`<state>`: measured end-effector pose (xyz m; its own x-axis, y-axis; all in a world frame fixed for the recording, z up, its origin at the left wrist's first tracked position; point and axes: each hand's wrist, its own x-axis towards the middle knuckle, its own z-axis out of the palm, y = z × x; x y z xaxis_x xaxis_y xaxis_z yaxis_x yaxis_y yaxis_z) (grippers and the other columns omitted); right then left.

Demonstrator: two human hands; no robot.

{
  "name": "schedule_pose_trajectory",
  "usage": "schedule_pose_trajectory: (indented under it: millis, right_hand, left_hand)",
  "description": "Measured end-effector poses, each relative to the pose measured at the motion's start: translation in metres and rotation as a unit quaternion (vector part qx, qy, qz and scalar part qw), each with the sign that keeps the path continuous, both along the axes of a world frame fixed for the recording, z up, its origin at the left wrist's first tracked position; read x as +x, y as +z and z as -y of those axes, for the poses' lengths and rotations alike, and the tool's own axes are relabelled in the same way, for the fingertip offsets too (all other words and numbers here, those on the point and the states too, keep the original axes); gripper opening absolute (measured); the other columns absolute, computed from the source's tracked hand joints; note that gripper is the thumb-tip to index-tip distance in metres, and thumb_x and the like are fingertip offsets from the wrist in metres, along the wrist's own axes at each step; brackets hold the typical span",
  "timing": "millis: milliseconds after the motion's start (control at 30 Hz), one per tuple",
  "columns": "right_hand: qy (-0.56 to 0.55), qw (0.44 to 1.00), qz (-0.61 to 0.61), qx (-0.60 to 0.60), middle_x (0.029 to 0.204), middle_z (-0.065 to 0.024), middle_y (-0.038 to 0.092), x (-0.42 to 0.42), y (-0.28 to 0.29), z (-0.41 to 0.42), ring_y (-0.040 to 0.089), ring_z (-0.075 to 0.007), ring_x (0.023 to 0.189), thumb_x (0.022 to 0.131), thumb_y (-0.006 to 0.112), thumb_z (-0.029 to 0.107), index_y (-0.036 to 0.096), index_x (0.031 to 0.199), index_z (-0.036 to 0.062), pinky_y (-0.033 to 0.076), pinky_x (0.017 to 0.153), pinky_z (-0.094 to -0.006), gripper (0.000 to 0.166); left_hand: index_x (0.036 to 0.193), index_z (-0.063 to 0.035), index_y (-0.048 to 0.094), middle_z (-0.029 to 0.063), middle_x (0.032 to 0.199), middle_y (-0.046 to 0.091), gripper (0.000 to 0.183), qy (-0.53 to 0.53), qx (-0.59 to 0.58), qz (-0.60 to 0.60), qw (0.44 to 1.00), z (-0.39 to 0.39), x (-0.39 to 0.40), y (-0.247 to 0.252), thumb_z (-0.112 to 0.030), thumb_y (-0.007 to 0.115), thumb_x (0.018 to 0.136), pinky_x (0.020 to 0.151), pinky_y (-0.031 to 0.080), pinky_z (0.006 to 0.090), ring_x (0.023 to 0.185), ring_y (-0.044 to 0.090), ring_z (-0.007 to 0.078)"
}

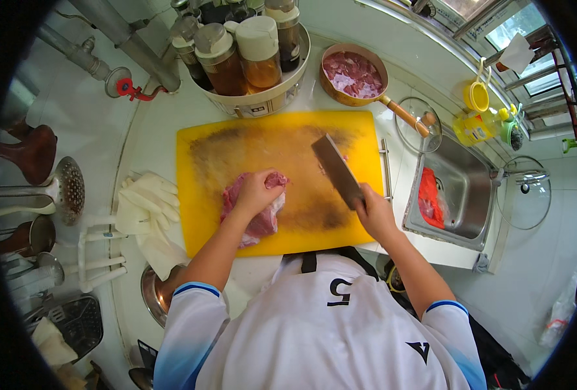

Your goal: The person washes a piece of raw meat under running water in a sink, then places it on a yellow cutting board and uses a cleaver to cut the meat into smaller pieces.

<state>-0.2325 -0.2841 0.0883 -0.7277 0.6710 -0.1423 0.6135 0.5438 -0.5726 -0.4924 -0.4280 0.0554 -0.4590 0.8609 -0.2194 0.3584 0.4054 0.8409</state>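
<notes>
A piece of raw red meat [264, 222] with pale fat lies on the left half of a yellow cutting board [283, 122], whose middle is stained dark. Over the top of the meat, my left hand [259, 192] grips it, with a bit of flesh showing past the thumb. My right hand [375, 209] is closed round the handle of a Chinese cleaver [338, 168]. The blade points up and to the left, over the right half of the board, apart from the meat. Small meat scraps lie near the blade. The handle is mostly hidden by my fingers.
Behind the board stand a round tray [254, 108] of sauce bottles and a saucepan [330, 94] of cut raw meat. Right of them are a glass lid [408, 109] and a steel sink [469, 195] holding a red plastic bag [430, 197]. Rubber gloves [147, 207] lie left.
</notes>
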Motion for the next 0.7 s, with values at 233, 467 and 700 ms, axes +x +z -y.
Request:
schedule_pose_trajectory:
  millis: [233, 467, 700]
  right_hand:
    - [0.002, 0.999, 0.014, 0.032, 0.089, -0.0181, 0.065, 0.01, -0.012, 0.009, 0.063, -0.0386, 0.079, 0.086, 0.058, 0.01, 0.054, 0.112, 0.0078, 0.051, 0.069, -0.0475, 0.026]
    - [0.027, 0.999, -0.004, 0.036, 0.091, -0.0158, 0.064, 0.011, 0.006, 0.006, 0.063, -0.0378, 0.078, 0.088, 0.057, 0.01, 0.055, 0.114, 0.0093, 0.051, 0.067, -0.0467, 0.026]
    - [0.002, 1.0, 0.02, 0.016, 0.091, -0.0178, 0.064, 0.016, -0.024, 0.013, 0.063, -0.0392, 0.078, 0.088, 0.058, 0.012, 0.055, 0.112, 0.0087, 0.05, 0.067, -0.0472, 0.025]
  left_hand:
    - [0.104, -0.0015, 0.067, 0.0047, 0.098, 0.068, 0.022, 0.051, 0.053, 0.257, 0.964, 0.017, -0.019, -0.008, -0.01, 0.069, 0.084, 0.082, 0.049, 0.0254, 0.091, 0.062, 0.0111]
    - [0.107, -0.0011, 0.066, 0.0187, 0.105, 0.066, 0.053, 0.045, -0.132, -0.112, 0.984, 0.06, -0.076, -0.018, -0.036, 0.082, 0.07, 0.085, 0.05, 0.0347, 0.094, 0.064, 0.03]
    - [0.096, 0.0013, 0.067, 0.0156, 0.106, 0.063, 0.046, -0.074, -0.132, 0.0, 0.989, 0.068, -0.053, -0.019, -0.035, 0.082, 0.071, 0.082, 0.05, 0.0357, 0.096, 0.062, 0.0233]
